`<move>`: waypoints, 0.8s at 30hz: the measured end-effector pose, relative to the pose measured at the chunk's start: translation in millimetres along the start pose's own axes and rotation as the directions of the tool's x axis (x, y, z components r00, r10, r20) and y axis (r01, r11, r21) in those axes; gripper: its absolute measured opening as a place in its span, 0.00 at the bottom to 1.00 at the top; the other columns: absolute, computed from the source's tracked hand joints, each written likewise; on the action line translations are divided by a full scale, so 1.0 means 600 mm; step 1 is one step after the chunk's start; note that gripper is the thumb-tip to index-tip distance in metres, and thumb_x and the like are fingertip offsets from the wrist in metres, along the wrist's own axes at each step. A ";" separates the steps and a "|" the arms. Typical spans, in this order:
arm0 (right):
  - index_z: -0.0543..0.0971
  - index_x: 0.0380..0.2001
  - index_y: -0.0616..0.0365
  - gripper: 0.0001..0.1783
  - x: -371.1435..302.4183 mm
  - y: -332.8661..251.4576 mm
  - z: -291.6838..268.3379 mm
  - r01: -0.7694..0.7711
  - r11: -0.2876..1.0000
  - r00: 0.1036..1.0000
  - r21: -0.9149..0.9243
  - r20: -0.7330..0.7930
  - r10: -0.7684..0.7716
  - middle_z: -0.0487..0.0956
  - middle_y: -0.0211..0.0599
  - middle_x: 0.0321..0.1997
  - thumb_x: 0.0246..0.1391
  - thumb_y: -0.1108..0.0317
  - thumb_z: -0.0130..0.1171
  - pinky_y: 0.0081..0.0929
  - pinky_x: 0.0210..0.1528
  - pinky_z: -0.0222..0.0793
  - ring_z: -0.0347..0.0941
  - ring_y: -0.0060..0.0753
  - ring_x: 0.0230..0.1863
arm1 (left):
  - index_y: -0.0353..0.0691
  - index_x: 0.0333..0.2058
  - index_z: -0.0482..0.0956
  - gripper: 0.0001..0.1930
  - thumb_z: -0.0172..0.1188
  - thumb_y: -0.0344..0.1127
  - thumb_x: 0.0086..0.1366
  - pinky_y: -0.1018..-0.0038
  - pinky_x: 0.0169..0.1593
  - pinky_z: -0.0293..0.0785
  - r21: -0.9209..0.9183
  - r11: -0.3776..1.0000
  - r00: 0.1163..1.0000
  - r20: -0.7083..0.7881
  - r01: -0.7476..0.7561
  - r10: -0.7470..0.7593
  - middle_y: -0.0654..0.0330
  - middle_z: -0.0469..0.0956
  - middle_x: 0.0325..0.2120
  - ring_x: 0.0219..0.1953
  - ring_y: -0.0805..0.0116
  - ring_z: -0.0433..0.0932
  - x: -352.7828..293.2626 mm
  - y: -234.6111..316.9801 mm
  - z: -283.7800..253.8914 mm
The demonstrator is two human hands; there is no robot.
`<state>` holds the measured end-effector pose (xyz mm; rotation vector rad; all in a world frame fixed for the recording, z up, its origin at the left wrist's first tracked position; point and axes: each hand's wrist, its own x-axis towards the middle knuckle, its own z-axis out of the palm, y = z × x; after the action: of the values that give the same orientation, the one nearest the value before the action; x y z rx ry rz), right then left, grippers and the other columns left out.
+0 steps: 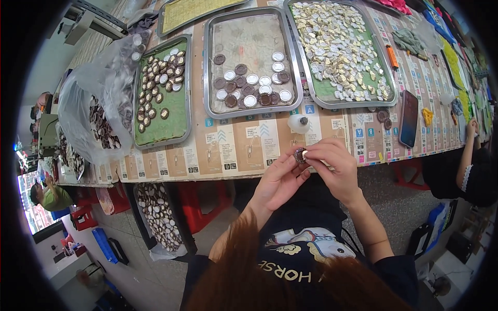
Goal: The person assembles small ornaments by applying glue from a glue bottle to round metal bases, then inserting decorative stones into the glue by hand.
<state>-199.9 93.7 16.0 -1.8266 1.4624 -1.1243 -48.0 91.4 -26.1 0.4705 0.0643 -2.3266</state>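
Close to the table's front edge, my left hand [277, 181] pinches a small dark brown disc [299, 155] with a scalloped rim. My right hand [336, 168] meets it from the other side, thumb and fingertips closed on a small pale piece [305, 154] against the disc's face. Just beyond stands a small white bottle [298, 124] with a dark tip. In the middle tray [208, 67] lie brown and white round discs. Loose silver and pale gold pieces [337, 46] cover much of the right tray. The left tray [166, 141] bears brown discs with pale pieces on them.
A phone [409, 119] and an orange cutter [392, 57] lie right of the trays, near a few brown discs [384, 118]. A clear plastic bag [85, 103] with discs is at left. Below the table is a box of discs [158, 215]. Another person's arm [467, 150] reaches in at right.
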 end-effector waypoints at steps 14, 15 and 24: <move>0.78 0.27 0.60 0.11 -0.002 -0.007 0.001 0.034 0.998 0.999 -0.043 0.015 -0.033 0.76 0.33 0.31 0.34 0.79 0.57 0.26 0.38 0.66 0.68 0.35 0.36 | 0.39 0.47 0.64 0.16 0.49 0.30 0.59 0.73 0.50 0.62 0.090 0.995 0.999 0.020 -0.050 0.048 0.62 0.69 0.39 0.42 0.73 0.67 -0.002 -0.002 0.007; 0.78 0.27 0.59 0.11 -0.003 -0.005 0.001 0.043 0.998 0.999 -0.041 0.028 -0.042 0.76 0.33 0.32 0.34 0.79 0.56 0.26 0.38 0.66 0.68 0.35 0.36 | 0.39 0.47 0.64 0.16 0.49 0.30 0.59 0.73 0.50 0.62 0.090 0.995 0.999 0.020 -0.051 0.050 0.62 0.69 0.39 0.42 0.73 0.67 -0.002 -0.001 0.007; 0.77 0.31 0.58 0.13 -0.001 -0.009 -0.007 0.049 0.998 0.995 0.033 0.080 -0.052 0.75 0.35 0.37 0.36 0.77 0.57 0.29 0.43 0.64 0.67 0.38 0.42 | 0.39 0.47 0.64 0.15 0.48 0.30 0.60 0.73 0.49 0.63 0.092 0.995 0.999 0.000 -0.046 0.046 0.62 0.70 0.39 0.42 0.73 0.68 -0.003 0.004 0.015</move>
<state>-200.8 96.3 22.6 -1.8746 1.3527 -1.0788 -48.0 89.2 -17.1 0.5151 -0.0527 -2.2908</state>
